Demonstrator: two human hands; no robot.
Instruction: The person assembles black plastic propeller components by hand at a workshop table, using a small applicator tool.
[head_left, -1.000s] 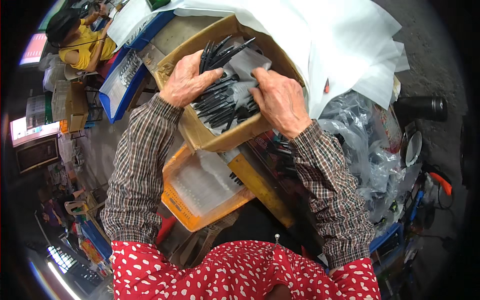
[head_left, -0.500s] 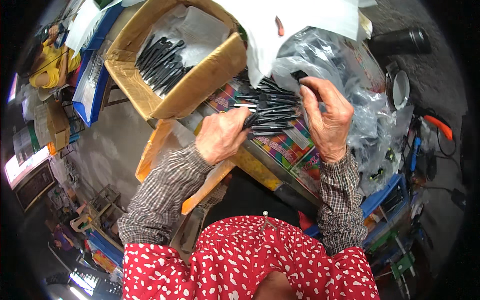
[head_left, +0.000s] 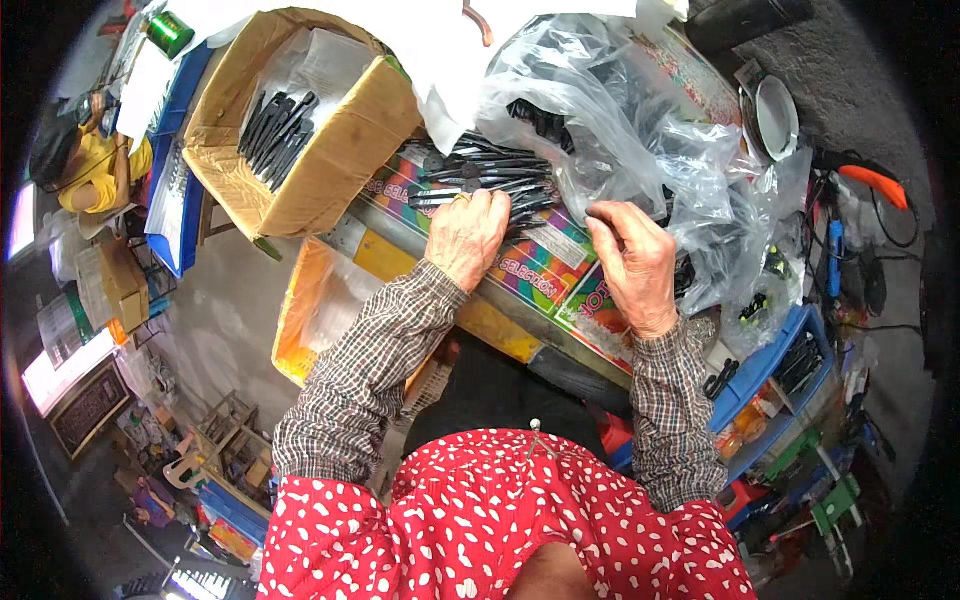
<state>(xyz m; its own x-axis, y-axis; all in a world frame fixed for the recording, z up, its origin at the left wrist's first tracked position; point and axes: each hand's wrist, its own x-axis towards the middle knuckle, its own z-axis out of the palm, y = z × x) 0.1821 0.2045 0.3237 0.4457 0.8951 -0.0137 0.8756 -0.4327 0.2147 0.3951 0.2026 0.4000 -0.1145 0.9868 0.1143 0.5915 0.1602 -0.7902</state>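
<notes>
A pile of slender black plastic pieces [head_left: 500,165] lies on a colourful printed carton [head_left: 545,268]. My left hand [head_left: 468,242] rests at the near side of this pile, fingers bent and pressed together. Its fingertips touch the pieces, and whatever they grip is hidden. Right of the pile spreads a large clear plastic bag [head_left: 610,150], with more black pieces [head_left: 545,125] showing through its left part. At the bag's near edge is my right hand [head_left: 637,265], thumb and forefinger closed together on the film.
An open cardboard box [head_left: 345,150] of similar black pieces stands at the far left. Below it sits an orange-yellow bin [head_left: 300,315]. A blue tray [head_left: 755,385] is at the right, near an orange-handled tool [head_left: 875,187]. Someone in yellow [head_left: 120,175] sits far left.
The view has shifted. My left hand has moved onto the pile's near side. My right hand has come down from the bag's mouth, and the black piece at its fingertips no longer shows there.
</notes>
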